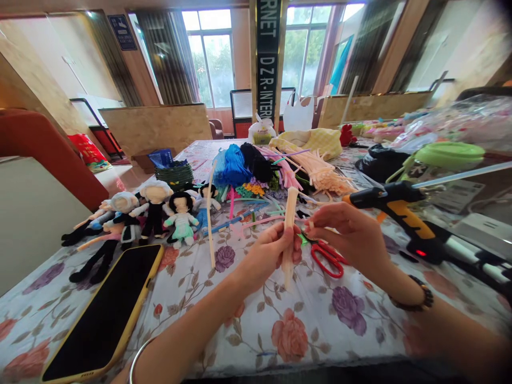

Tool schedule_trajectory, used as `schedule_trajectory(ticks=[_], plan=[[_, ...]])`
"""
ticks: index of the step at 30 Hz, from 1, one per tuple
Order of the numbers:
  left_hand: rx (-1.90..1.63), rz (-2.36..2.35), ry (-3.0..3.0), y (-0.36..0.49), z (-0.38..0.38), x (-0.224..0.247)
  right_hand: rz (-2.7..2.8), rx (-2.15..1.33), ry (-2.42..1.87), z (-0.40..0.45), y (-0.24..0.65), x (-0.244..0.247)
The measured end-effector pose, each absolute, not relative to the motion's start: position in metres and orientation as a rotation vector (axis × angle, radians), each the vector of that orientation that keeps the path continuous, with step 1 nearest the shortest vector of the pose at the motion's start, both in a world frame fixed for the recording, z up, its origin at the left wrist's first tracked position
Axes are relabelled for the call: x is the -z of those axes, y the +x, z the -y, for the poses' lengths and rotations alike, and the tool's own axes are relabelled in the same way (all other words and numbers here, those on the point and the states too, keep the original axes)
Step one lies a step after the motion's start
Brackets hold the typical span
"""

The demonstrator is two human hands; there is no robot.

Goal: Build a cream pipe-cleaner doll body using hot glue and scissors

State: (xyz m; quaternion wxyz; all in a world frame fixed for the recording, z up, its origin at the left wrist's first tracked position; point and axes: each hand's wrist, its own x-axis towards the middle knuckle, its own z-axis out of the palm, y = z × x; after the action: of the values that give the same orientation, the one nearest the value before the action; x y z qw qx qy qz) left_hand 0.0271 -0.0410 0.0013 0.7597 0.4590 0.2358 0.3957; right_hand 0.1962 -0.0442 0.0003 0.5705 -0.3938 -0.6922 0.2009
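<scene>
My left hand is closed around a pale cream bundle of pipe cleaners, held nearly upright over the table. Just right of it, my right hand is pinched, thumb against fingers; a small pale bit shows at the fingertips, too little to make out. Scissors with red handles lie below my right hand, their blades partly hidden. A single cream pipe cleaner stands out to the left of my left hand. Behind the hands are piled bundles of pipe cleaners in blue, black and peach.
Several small dolls lie at the left, behind a phone in a yellow case. On the right a black and orange glue gun shows a red light. A green-lidded container stands behind it. Flowered cloth covers the table.
</scene>
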Motion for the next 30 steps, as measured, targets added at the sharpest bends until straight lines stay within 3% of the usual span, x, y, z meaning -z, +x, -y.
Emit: schedule_trajectory(ticks=[30], plan=[[-0.815, -0.48, 1.049, 0.0265, 0.0436, -0.0045, 1.468, -0.835, -1.004, 0.0409, 0.1969, -0.0061]])
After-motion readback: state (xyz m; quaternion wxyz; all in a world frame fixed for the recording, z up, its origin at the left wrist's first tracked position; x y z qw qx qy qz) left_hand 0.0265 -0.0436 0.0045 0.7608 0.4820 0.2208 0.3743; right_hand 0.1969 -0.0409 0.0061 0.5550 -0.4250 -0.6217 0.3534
